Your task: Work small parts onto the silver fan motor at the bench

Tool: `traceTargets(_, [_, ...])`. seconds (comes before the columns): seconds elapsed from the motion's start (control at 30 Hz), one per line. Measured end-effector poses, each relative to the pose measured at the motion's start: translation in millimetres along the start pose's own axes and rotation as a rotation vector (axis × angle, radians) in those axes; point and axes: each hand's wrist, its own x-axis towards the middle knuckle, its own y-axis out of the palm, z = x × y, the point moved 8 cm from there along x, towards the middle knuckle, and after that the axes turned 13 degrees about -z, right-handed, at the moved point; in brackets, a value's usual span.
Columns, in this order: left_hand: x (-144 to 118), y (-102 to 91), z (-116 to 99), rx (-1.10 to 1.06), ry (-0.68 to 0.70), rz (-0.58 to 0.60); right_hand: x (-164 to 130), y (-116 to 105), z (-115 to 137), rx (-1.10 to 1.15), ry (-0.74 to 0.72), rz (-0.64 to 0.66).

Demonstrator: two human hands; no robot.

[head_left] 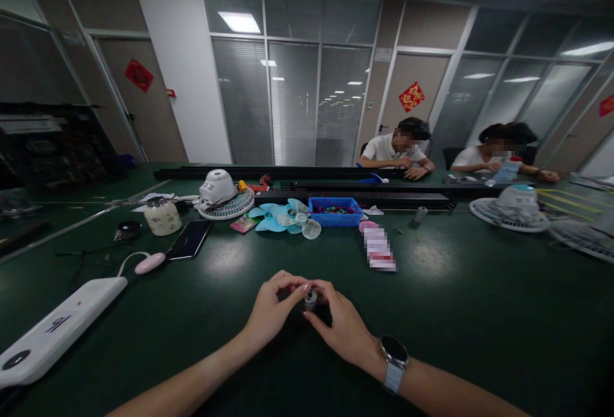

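Both hands close in a narrow fingertip grip around one small metal cylinder [311, 302]: the left hand [271, 307] has its thumb along the upper left of the piece, and the right hand [344, 324] curls round the other side, its thumb near the lower edge. Whether the cylinder touches the green table [211, 327] beneath the grip is hard to tell. On the right wrist, just behind the grip, sits a watch [394, 352]. Straight beyond the grip are blue fan blades [275, 217] and, just right of them, a blue tray [338, 220] holding wires. Ahead and to the right of the grip lies a pink packet [378, 247], with a second cylinder [421, 214] farther off. To the grip's left are a phone [192, 239], a patterned jar [163, 217] and, nearer the body, a long white device [62, 330]. Far beyond the grip, to the right, two people [393, 149] lean over the table.
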Motion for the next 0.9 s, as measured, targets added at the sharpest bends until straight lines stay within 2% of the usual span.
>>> traceTargets(0.1, [4.2, -10.2, 6.2, 0.040, 0.020, -0.050, -0.8, 1.1, 1.1, -0.001, -0.002, -0.002])
traceTargets(0.17, [4.5, -12.4, 13.1, 0.107, 0.039, -0.024, 0.8, -4.2, -0.9, -0.001, 0.005, -0.008])
traceTargets(0.23, [3.0, -11.0, 20.2, 0.213, 0.068, 0.036, 5.0, -21.4, -9.5, -0.004, 0.020, -0.050])
traceTargets(0.33, [0.5, -7.6, 28.1, 0.344, 0.105, 0.109, 12.4, -73.1, -42.1, -0.068, 0.058, -0.191])
traceTargets(0.4, [-0.1, -5.6, 30.7, 0.375, 0.115, 0.132, 13.7, -118.1, -76.5, -0.182, 0.113, -0.314])
traceTargets(0.5, [-0.1, -3.7, 32.0, 0.372, 0.109, 0.141, 6.2, -180.2, -135.8, -0.379, 0.275, -0.476])
traceTargets(0.57, [0.7, -6.4, 32.6, 0.337, 0.083, 0.107, -1.4, -205.3, -170.3, -0.464, 0.385, -0.512])
traceTargets(0.67, [2.2, -16.3, 36.3, 0.252, 0.001, 0.001, -7.7, -218.9, -200.9, -0.510, 0.454, -0.484])
traceTargets(0.73, [2.3, -22.0, 40.3, 0.210, -0.050, -0.053, -7.3, -220.2, -202.0, -0.519, 0.433, -0.467])
traceTargets(0.77, [2.3, -24.2, 42.2, 0.195, -0.068, -0.074, -6.0, -220.3, -194.8, -0.544, 0.397, -0.477])
traceTargets(0.83, [2.3, -27.2, 45.7, 0.168, -0.084, -0.108, -2.4, -216.9, -163.7, -0.634, 0.272, -0.537])
traceTargets(0.9, [2.6, -28.4, 48.7, 0.139, -0.087, -0.127, 1.9, -196.6, -117.3, -0.678, 0.099, -0.563])
